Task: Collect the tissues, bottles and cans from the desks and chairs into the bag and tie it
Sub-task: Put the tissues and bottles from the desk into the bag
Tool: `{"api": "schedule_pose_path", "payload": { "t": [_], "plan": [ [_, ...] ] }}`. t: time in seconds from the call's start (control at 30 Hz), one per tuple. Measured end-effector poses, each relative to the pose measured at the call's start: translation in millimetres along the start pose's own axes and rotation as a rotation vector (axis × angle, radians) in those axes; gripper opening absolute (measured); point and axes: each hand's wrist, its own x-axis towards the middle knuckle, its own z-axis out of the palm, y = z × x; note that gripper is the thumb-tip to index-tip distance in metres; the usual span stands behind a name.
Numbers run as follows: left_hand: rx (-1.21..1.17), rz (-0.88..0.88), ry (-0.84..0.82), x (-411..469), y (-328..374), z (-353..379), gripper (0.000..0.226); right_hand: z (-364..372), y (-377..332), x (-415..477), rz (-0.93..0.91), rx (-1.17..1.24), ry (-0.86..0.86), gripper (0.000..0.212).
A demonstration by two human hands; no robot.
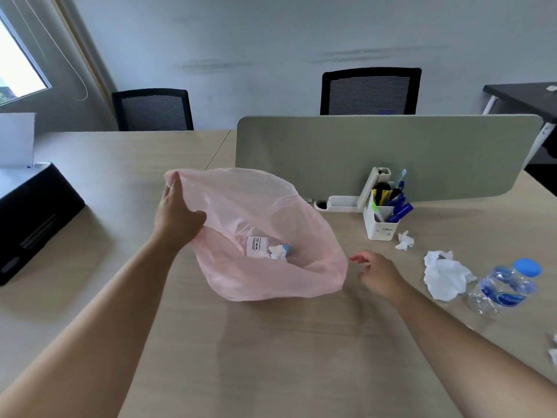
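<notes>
A thin pink plastic bag (313, 233) lies open on the wooden desk (301, 357). My left hand (176, 215) grips its left rim and holds the mouth up. Inside lie a clear bottle with a blue cap (256, 246) and a crumpled tissue (278, 252). My right hand (378, 274) hovers just right of the bag, fingers apart, holding nothing. Further right on the desk lie a small crumpled tissue (405, 241), a larger crumpled tissue (444, 279) and a crushed clear bottle with a blue cap and label (503, 286).
A white pen holder (380, 226) full of pens stands before a grey-green desk divider (391, 152). A black printer (33, 218) sits at the left. Two black mesh chairs (370, 92) stand behind the desk. More tissue shows at the right edge (553, 348) and on a far dark desk (551, 88).
</notes>
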Motion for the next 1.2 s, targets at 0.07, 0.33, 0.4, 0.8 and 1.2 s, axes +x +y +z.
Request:
{"api": "schedule_pose_path", "payload": {
  "t": [0.07,0.33,0.4,0.8,1.2],
  "plan": [
    [0.031,-0.008,0.007,5,-6,-6,0.088,18,7,-4,-0.048,-0.124,-0.12,0.06],
    [0.042,-0.053,-0.009,2,-22,-9,0.088,47,-32,-14,0.179,0.691,-0.161,0.026],
    [0.049,-0.049,-0.031,-3,-21,-5,0.087,31,-49,-11,0.176,1.11,-0.27,0.044],
    [0.062,0.15,-0.098,-25,11,-4,0.092,-59,-112,-13,-0.057,0.584,0.234,0.019],
    [0.012,0.313,-0.066,-79,86,45,0.094,-125,-29,-31,0.005,0.187,0.199,0.018]
  ]
}}
